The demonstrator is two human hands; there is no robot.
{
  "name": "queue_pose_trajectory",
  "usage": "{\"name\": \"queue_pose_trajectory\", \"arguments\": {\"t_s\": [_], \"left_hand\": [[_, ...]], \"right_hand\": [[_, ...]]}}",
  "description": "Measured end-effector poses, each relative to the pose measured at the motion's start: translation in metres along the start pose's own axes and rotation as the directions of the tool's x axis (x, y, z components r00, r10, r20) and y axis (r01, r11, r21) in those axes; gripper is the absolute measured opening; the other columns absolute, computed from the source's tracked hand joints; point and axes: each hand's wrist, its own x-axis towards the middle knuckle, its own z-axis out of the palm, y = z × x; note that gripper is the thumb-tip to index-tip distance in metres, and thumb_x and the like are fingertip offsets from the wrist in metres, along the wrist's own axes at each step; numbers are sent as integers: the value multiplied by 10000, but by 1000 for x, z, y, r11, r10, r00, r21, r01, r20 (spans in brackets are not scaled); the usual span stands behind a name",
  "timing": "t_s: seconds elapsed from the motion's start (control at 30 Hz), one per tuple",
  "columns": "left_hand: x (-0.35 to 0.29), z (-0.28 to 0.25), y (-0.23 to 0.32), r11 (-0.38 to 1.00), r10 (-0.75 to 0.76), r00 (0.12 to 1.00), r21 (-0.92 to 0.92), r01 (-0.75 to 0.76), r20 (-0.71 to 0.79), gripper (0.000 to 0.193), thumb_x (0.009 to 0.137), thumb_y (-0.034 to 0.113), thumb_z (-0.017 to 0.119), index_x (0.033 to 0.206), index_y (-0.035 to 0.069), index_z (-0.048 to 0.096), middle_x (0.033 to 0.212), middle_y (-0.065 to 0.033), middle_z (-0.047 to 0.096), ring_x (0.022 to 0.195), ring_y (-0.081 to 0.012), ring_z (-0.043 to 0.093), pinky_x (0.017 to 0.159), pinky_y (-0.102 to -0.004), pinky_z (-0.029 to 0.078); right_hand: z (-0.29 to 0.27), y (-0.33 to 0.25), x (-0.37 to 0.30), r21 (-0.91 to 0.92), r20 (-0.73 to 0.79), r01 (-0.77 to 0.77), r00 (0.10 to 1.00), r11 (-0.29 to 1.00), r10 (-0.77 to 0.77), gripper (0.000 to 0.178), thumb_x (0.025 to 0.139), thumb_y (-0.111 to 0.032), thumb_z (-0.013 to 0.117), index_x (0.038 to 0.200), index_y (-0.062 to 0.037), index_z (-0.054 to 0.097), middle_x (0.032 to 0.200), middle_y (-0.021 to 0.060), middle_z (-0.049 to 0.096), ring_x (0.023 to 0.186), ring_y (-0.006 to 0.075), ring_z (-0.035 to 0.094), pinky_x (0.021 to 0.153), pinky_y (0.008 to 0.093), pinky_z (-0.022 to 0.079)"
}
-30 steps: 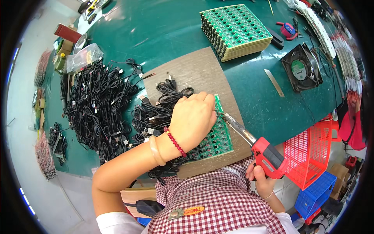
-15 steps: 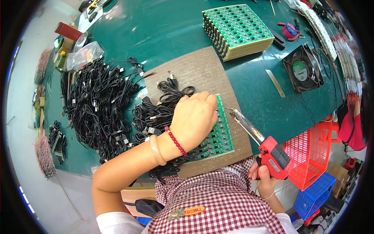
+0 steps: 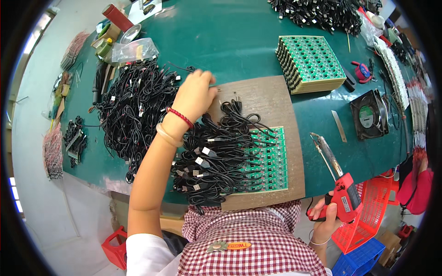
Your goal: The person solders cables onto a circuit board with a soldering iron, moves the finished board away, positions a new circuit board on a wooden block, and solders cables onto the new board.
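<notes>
The red soldering gun (image 3: 346, 203) is grasped by the handle in the right hand (image 3: 326, 218), with the fingers wrapped around it. The green circuit board (image 3: 275, 158) is set to the left of the right hand and farther from the person, on a brown mat board (image 3: 264, 99). From the left hand (image 3: 195, 94), it is found to the right and closer to the person. The left hand is positioned beside the far end of a cable heap (image 3: 138, 103); its fingers are curled, but they are blurred, and whether anything is held cannot be told.

The gun's long axis is slanted, its tip pointed away from the person and leftward, apart from the circuit board. The visible part of the circuit board is stretched away from the person, its left side covered by black cables (image 3: 225, 158) that are run out leftward.

The gun is formed of a red and dark plastic housing and a bare metal barrel. The cables are thin, smooth and looped, tipped with metal plugs. The mat board is flat and scuffed; the bench (image 3: 221, 41) is surfaced in smooth green.
</notes>
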Motion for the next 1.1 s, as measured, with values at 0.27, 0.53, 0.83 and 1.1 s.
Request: {"name": "queue_pose_trajectory", "arguments": {"t_s": [0.27,0.53,0.83,1.1], "left_hand": [[3,2,-7,973,-76,986,-229,41,-148,93,830,2,609,923,-4,609,761,-112,575,641,-216,558,603,-311,460],[-5,-44,107,905,243,968,-344,-251,-65,243,786,-60,617,971,79,693,676,-63,473,567,-180,511,522,-300,423],[-24,-10,139,859,409,875,-432,-274,258,149,798,11,619,937,62,607,770,-118,596,657,-313,628,588,-380,523],[-47,12,142,929,325,889,-286,-236,323,115,807,37,617,880,13,531,811,-147,573,703,-339,605,629,-417,502]], "right_hand": [[0,-4,-2,64,18,-30,999,997,29,365,962,-243,517,1181,44,461,732,111,575,496,117,465,473,266,445],[3,-3,1,28,-18,-20,1000,999,21,336,965,-229,489,1176,32,466,714,113,576,465,113,459,446,263,441],[-5,-5,-1,24,42,-26,999,999,25,382,947,-261,532,1182,31,461,712,121,584,461,115,459,451,261,437],[-4,-13,-5,-16,121,-194,973,981,195,223,918,-195,568,919,28,587,743,86,599,578,117,539,535,262,465]]}}
